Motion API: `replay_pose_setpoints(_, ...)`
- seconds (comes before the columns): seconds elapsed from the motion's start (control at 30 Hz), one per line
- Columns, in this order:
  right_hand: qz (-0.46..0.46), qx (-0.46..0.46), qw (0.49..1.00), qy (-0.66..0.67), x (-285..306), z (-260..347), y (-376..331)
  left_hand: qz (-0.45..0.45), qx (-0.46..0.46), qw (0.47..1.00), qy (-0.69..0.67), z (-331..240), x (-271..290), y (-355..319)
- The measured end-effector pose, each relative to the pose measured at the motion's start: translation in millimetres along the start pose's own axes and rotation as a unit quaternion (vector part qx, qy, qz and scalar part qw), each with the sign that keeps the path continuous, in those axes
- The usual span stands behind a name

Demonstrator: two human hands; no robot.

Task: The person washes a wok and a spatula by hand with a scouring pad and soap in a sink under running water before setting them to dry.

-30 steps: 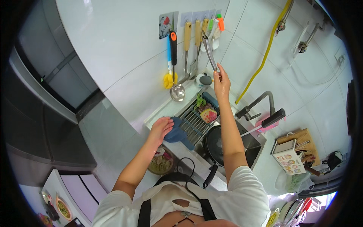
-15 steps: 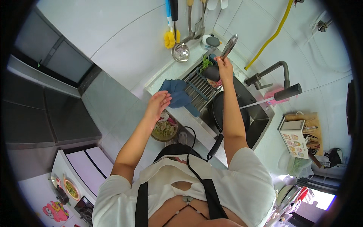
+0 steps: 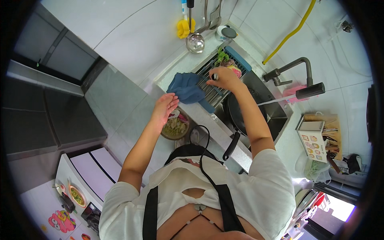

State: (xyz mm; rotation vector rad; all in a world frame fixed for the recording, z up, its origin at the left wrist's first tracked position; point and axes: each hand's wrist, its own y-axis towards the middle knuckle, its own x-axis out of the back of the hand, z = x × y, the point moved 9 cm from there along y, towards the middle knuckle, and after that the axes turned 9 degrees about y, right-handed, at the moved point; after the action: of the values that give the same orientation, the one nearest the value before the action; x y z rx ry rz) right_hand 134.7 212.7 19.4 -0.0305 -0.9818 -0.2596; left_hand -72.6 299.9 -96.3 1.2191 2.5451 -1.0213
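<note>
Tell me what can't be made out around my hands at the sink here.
- Head view: what the right hand grips, mostly hidden by its fingers.
- Bowl contents: partly covered by the left hand, too small.
- Pan inside: blocked by the right forearm.
- Hanging utensils: handles cut off by the top edge.

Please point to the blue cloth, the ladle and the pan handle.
blue cloth (image 3: 185, 89), head view, middle of the cloth
ladle (image 3: 195, 43), head view, its round bowl
pan handle (image 3: 231, 146), head view, middle of the black handle

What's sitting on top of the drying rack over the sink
On the drying rack lie a blue cloth and some greens. The right hand covers part of it.
</note>
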Motion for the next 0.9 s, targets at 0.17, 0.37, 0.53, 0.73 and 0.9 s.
replay_pose_setpoints(0.17,0.037,-0.023,0.996,-0.078,-32.0,-14.8,13.7,-0.036,-0.06,0.984,0.161,-4.0,12.6,9.7)
replay_pose_setpoints(0.37,0.034,-0.044,0.992,-0.114,-57.6,-20.6,8.5,-0.102,-0.359,0.652,0.66,-42.9,-46.5,19.6)
replay_pose_setpoints(0.53,0.052,-0.096,0.987,-0.115,-76.5,-20.2,-14.5,-0.072,-0.321,0.552,0.767,-31.6,-56.2,53.1)
replay_pose_setpoints(0.73,0.0,-0.116,0.989,-0.09,-94.2,-26.7,-32.9,-0.173,-0.307,0.772,0.529,-99.8,-18.9,71.2)
replay_pose_setpoints(0.9,-0.081,-0.151,0.984,-0.039,-119.9,-20.2,-34.9,-0.21,-0.39,0.831,0.338,-134.7,-24.4,46.0)
